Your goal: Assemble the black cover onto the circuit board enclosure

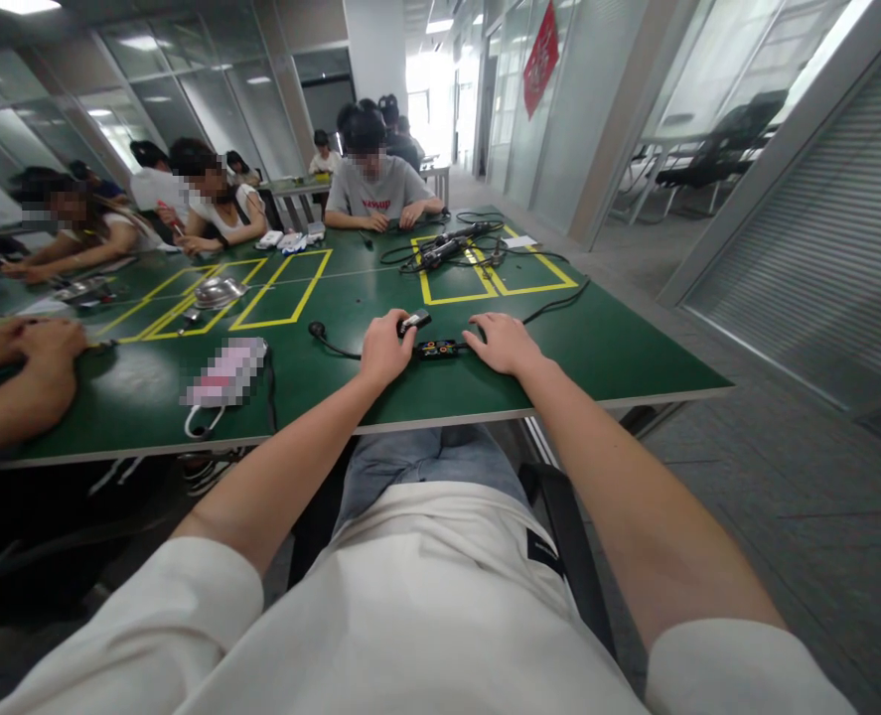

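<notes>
A small black open device (438,349) with coloured parts inside lies on the green table between my hands, with a black cable running out on each side. My left hand (386,350) is closed on a black cover (415,321) with a pale label, raised just above the device's left end. My right hand (504,343) rests at the device's right side, its fingers apart over the cable there. The left cable ends in a round black plug (317,330).
Cables and black tools (447,248) lie across yellow tape outlines further back. A metal bowl (219,290) and a pink pouch (227,372) are to the left. A person's hands (49,343) rest at the left edge; another person (372,184) sits opposite.
</notes>
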Action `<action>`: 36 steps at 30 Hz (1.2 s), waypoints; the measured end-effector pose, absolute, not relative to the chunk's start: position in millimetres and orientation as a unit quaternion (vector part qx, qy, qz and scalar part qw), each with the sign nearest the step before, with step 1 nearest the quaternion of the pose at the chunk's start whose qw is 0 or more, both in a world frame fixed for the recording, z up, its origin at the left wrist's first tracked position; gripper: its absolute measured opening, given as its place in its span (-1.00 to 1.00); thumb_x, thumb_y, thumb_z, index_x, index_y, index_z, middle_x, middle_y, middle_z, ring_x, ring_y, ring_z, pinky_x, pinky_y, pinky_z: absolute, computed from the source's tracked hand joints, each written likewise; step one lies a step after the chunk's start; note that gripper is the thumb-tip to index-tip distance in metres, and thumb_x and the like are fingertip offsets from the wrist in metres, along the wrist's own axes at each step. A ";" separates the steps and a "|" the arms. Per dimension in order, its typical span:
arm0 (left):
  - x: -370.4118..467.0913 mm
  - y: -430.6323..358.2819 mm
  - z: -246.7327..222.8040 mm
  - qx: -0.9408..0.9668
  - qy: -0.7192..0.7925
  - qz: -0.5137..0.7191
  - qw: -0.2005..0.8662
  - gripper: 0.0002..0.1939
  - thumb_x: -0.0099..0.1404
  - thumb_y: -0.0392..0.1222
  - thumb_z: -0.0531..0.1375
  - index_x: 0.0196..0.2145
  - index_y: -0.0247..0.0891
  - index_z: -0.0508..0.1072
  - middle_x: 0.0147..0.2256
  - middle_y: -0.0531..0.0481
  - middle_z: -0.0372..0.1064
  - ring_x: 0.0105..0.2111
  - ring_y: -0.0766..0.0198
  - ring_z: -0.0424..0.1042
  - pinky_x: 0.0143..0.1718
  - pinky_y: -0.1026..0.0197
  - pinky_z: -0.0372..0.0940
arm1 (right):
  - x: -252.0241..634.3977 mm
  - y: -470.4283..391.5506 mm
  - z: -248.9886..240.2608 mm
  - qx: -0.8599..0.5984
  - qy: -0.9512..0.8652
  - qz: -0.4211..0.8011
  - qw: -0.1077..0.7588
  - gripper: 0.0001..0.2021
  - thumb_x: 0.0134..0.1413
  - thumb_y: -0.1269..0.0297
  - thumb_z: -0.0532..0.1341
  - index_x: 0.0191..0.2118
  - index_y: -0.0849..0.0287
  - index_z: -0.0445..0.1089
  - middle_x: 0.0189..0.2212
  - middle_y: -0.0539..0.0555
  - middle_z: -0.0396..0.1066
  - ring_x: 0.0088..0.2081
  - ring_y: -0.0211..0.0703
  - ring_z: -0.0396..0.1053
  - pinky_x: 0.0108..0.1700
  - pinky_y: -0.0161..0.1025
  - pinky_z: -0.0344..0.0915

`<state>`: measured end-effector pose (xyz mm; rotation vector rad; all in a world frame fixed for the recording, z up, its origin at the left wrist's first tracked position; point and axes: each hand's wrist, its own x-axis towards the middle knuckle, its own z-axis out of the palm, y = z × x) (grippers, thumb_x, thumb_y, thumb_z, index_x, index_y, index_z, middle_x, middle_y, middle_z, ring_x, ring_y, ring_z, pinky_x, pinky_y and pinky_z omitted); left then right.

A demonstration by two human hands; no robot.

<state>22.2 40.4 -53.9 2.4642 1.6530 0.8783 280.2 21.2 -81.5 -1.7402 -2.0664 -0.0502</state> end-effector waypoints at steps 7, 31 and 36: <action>27.4 36.7 -52.3 0.769 0.588 0.250 0.013 -0.84 0.59 -0.18 0.21 -0.05 -0.15 0.61 0.16 -0.23 0.56 0.21 -0.09 0.47 0.19 -0.06 0.38 | 261.7 4.5 -66.5 -0.626 -0.763 -0.044 0.158 -0.54 0.65 0.07 0.03 -0.10 0.17 0.64 0.01 0.35 0.62 0.09 0.23 0.52 0.08 0.02 0.33; 35.4 21.9 -41.7 0.801 0.582 0.137 0.017 -0.62 0.68 -0.09 0.04 -0.08 -0.20 0.65 0.00 -0.28 0.69 0.02 -0.12 0.64 -0.04 0.04 0.41 | 254.5 3.1 -62.7 -0.639 -0.752 0.019 0.162 -0.62 0.63 0.30 -0.01 -0.08 0.16 0.57 0.00 0.29 0.66 0.01 0.13 0.55 -0.05 -0.12 0.28; 37.8 22.1 -39.7 0.786 0.601 0.141 0.035 -0.65 0.65 -0.06 0.10 -0.08 -0.17 0.67 -0.01 -0.23 0.71 0.03 -0.11 0.65 0.01 0.03 0.45 | 253.3 1.6 -59.1 -0.649 -0.745 0.016 0.151 -0.61 0.62 0.27 0.01 -0.07 0.16 0.61 -0.01 0.29 0.68 0.02 0.14 0.57 -0.08 -0.12 0.28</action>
